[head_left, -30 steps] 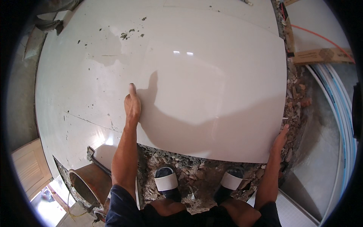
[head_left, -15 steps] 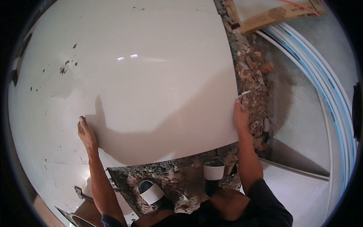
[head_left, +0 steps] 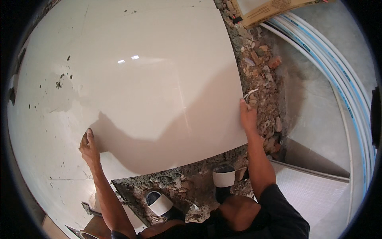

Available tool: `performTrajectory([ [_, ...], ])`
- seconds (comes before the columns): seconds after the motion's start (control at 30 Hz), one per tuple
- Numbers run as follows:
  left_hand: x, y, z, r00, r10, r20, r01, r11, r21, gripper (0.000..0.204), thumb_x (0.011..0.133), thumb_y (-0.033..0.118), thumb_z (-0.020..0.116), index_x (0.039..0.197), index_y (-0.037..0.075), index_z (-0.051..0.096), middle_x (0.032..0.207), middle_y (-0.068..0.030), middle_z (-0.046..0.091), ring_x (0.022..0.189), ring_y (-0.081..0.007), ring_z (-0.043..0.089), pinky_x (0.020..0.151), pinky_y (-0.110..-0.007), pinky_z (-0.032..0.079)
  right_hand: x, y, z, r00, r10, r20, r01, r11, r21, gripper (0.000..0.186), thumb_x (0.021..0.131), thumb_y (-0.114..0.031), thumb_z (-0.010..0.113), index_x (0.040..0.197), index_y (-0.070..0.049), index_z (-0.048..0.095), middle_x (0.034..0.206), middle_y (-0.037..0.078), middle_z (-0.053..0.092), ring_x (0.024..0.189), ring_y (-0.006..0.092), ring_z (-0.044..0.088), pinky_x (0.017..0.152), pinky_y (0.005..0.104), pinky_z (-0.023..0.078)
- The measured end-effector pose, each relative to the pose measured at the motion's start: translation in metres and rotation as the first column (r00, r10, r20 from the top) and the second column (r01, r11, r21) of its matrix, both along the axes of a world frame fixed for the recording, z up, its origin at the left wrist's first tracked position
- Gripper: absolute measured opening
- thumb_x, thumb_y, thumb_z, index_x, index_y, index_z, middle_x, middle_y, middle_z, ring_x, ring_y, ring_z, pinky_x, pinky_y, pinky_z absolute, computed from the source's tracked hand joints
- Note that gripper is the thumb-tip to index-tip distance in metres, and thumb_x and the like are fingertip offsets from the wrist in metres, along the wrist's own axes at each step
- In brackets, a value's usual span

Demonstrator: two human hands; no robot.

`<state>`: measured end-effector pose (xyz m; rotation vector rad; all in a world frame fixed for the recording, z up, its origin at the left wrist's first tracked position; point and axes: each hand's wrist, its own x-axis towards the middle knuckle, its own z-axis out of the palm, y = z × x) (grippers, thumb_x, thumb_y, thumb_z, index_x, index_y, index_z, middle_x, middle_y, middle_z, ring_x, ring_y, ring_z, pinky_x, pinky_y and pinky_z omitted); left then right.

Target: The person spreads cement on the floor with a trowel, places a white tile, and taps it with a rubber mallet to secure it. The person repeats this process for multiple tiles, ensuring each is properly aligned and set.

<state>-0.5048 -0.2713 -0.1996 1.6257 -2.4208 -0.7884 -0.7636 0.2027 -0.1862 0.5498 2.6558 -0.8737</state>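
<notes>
A large glossy white tile [head_left: 171,91] lies among marked white floor tiles, its near edge above a strip of broken mortar. My left hand [head_left: 90,147] is closed at the tile's left side, fingers bent at the seam. My right hand [head_left: 248,115] grips the right edge, beside a small white loop [head_left: 251,92] that I cannot make out clearly. My two sandaled feet [head_left: 223,175] are in the rubble below the tile.
Broken rubble [head_left: 262,71] runs along the tile's right side. Coiled white-and-blue pipes [head_left: 326,55], cardboard [head_left: 270,10] and a pale gridded sheet [head_left: 306,191] are at right. A rusty bucket [head_left: 91,229] and a metal tool [head_left: 89,209] are at lower left.
My view has turned, shifting the tile and both hands leftward in the picture. My left thumb and fingers have bent more; my right hand stays on the right edge.
</notes>
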Motion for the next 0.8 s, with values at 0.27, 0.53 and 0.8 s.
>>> performTrajectory([
  [0.27, -0.069, -0.014, -0.004, 0.926, -0.375, 0.052, 0.365, 0.851, -0.378, 0.066, 0.091, 0.05, 0.056, 0.14, 0.007, 0.044, 0.153, -0.0196, 0.027, 0.142, -0.0381, 0.022, 0.113, -0.058, 0.018, -0.078, -0.05, 0.034, 0.69, 0.515, -0.509, -0.396, 0.857, 0.33, 0.045, 0.097, -0.037, 0.051, 0.124, -0.002, 0.058, 0.126, 0.022, 0.057, 0.118, 0.0393, 0.051, 0.102, 0.048, 0.037],
  [0.53, -0.12, -0.043, -0.055, 0.896, -0.304, 0.322, 0.41, 0.846, -0.341, 0.075, 0.094, 0.059, 0.042, 0.151, 0.012, 0.025, 0.157, -0.0126, 0.021, 0.146, -0.0329, 0.014, 0.114, -0.058, 0.011, -0.083, -0.167, -0.069, 0.518, 0.81, -0.275, -0.587, 0.57, 0.575, 0.076, 0.092, -0.055, 0.047, 0.145, -0.003, 0.032, 0.154, 0.02, 0.024, 0.143, 0.0406, 0.017, 0.114, 0.0589, 0.012],
  [0.8, -0.147, -0.174, -0.067, 0.925, -0.317, 0.207, 0.368, 0.882, -0.294, 0.06, 0.1, 0.052, 0.027, 0.152, 0.023, 0.025, 0.158, -0.0033, 0.022, 0.147, -0.0271, 0.013, 0.117, -0.05, 0.006, -0.15, -0.266, -0.069, 0.41, 0.864, -0.293, -0.659, 0.503, 0.559, 0.077, 0.093, -0.056, 0.043, 0.146, -0.002, 0.033, 0.154, 0.019, 0.026, 0.144, 0.0365, 0.019, 0.115, 0.0552, 0.01],
])
